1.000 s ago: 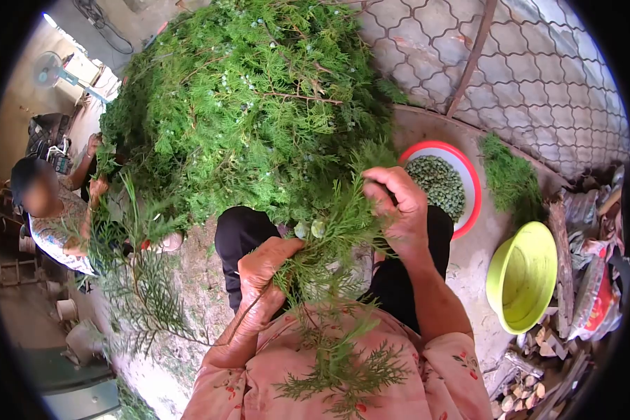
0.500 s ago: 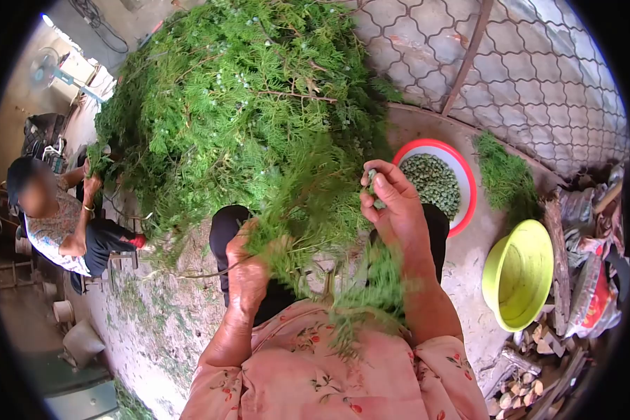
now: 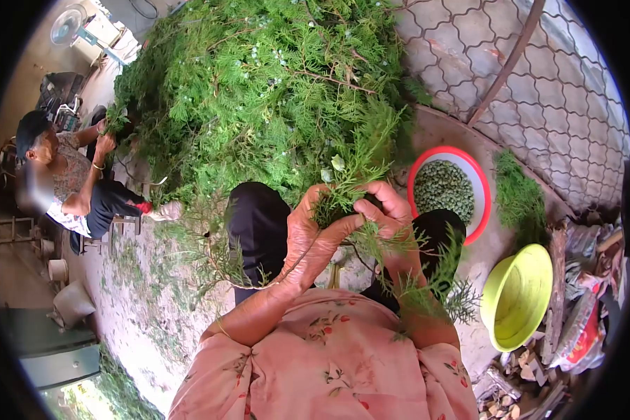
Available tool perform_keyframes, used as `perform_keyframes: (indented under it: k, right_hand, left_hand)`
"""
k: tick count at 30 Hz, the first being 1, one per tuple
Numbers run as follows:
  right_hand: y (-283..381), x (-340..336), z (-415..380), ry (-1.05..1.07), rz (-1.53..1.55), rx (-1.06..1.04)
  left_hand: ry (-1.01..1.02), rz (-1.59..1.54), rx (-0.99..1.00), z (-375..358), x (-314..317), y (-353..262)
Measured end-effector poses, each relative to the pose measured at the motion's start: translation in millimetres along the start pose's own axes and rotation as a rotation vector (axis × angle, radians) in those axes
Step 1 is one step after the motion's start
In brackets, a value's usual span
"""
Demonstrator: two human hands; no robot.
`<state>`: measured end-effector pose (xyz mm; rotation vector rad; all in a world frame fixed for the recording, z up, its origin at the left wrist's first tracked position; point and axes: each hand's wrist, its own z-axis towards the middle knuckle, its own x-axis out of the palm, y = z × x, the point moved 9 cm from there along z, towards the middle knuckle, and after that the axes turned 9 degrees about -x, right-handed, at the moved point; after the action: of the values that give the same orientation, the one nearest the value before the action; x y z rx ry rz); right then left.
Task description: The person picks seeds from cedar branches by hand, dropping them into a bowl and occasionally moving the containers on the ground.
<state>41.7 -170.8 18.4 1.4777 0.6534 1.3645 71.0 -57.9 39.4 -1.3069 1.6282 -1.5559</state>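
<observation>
My left hand (image 3: 306,238) is closed round a leafy evergreen branch (image 3: 367,150) held up between my knees. Two pale green cones (image 3: 337,163) show on it just above my fingers. Thumb and fingers of my right hand (image 3: 392,218) are curled in on the same branch, beside the left fingertips; whether loose cones lie inside that palm is hidden. Sprays of the branch trail over both forearms. Beyond my right knee stands a red-rimmed white basin (image 3: 481,183) with many small green cones (image 3: 443,190) in it.
A big heap of cut evergreen branches (image 3: 259,105) rises in front of me. To the right are a yellow-green basin (image 3: 518,297), a loose sprig (image 3: 518,189), firewood (image 3: 511,385) and wire mesh (image 3: 518,84). At left a seated person (image 3: 77,168) handles a sprig.
My right hand, which held picked cones near the basin, has moved left onto the branch. My left hand has come up and right, so both hands now meet. The view has shifted slightly.
</observation>
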Motion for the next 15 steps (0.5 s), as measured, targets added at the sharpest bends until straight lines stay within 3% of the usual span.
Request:
perform_keyframes:
  k: [2, 8, 12, 15]
  right_hand:
    - [-3, -1, 0, -0.021, 0.002, 0.012]
    - [-6, 0, -3, -0.013, -0.031, 0.037]
    - [-11, -1, -7, -0.113, -0.019, 0.077]
    - [-25, -8, -10, -0.209, 0.202, 0.16]
  left_hand:
    - [-0.067, 0.075, 0.032, 0, -2, 1]
    - [-0.167, -0.102, -0.038, 0, -11, 4]
    - [-0.185, 0.013, 0.025, 0, -14, -1]
    - [-0.14, -0.022, 0.033, 0, -12, 3]
